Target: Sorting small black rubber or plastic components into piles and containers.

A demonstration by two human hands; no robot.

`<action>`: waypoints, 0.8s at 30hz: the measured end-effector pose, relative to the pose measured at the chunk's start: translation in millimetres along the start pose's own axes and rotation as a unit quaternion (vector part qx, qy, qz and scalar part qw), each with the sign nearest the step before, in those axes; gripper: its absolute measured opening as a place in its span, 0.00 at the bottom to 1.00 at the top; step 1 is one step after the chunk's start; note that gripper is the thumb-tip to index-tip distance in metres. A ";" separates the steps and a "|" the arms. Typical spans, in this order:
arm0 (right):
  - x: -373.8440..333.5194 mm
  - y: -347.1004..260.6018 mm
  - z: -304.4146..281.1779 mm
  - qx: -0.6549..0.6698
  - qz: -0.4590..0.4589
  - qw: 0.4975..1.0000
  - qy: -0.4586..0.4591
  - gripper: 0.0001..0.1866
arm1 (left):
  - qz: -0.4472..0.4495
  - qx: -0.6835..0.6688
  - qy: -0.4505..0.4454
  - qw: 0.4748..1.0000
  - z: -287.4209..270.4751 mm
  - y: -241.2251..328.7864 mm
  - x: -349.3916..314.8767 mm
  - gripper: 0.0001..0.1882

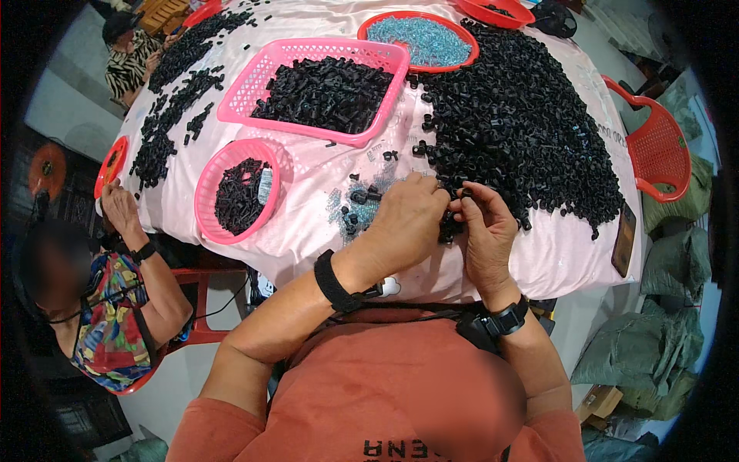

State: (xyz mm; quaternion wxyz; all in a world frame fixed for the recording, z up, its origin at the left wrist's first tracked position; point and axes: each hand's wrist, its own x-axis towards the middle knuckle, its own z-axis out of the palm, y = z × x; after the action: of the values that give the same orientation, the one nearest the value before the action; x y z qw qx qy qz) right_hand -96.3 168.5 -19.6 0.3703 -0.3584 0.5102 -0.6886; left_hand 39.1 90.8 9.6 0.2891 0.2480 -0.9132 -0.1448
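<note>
My left hand point(409, 219) is bent over the near edge of a broad pile of small black plastic parts point(531, 131). Its fingers are curled closed, and whatever they hold is hidden. Beside it, my right hand point(493, 235) pinches a small black plastic part point(466, 192) between thumb and forefinger. The two hands' fingertips nearly meet, and more black parts lie beneath them. To the left of my left hand, small clear-blue pieces point(339, 208) are scattered on the cloth, with a few black parts among them.
A pink rectangular basket point(368, 138) and a round pink basket point(202, 196) hold black parts. Clear-blue pieces fill a red basin point(471, 55). A phone point(625, 239) lies at the right edge, near a red chair point(662, 150). Co-workers point(108, 331) sit at left.
</note>
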 end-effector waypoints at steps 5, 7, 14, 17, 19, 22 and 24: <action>0.1 -0.8 1.0 0.001 0.009 1.000 -0.010 0.11 | -0.070 -0.054 0.033 0.996 -11.0 -4.9 7.2 0.04; -0.7 -1.0 1.6 0.018 0.013 1.000 -0.020 0.11 | -0.087 -0.123 0.036 0.988 -16.6 -2.0 12.4 0.04; -1.8 -0.8 3.0 0.001 0.013 1.000 -0.027 0.11 | -0.118 -0.259 0.027 0.958 -18.3 7.4 17.5 0.04; -1.3 -1.4 1.9 -0.012 0.008 0.999 -0.029 0.10 | -0.103 -0.235 0.036 0.966 -15.8 5.6 17.5 0.04; -1.4 -1.1 1.8 -0.005 0.012 1.000 -0.028 0.10 | -0.101 -0.239 0.040 0.965 -14.6 4.1 17.2 0.04; -1.4 -1.3 1.9 -0.002 0.015 0.999 -0.029 0.10 | -0.107 -0.243 0.042 0.963 -13.2 2.6 17.4 0.04; -1.5 -1.6 2.1 -0.007 0.015 0.999 -0.029 0.10 | -0.113 -0.245 0.040 0.962 -12.9 2.8 17.6 0.04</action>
State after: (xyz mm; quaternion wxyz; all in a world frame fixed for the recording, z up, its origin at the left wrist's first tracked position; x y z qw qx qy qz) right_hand -94.0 169.2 -17.8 0.3926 -0.3728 0.5094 -0.6689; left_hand 33.3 82.1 29.0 0.3593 0.2771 -0.8032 -0.3860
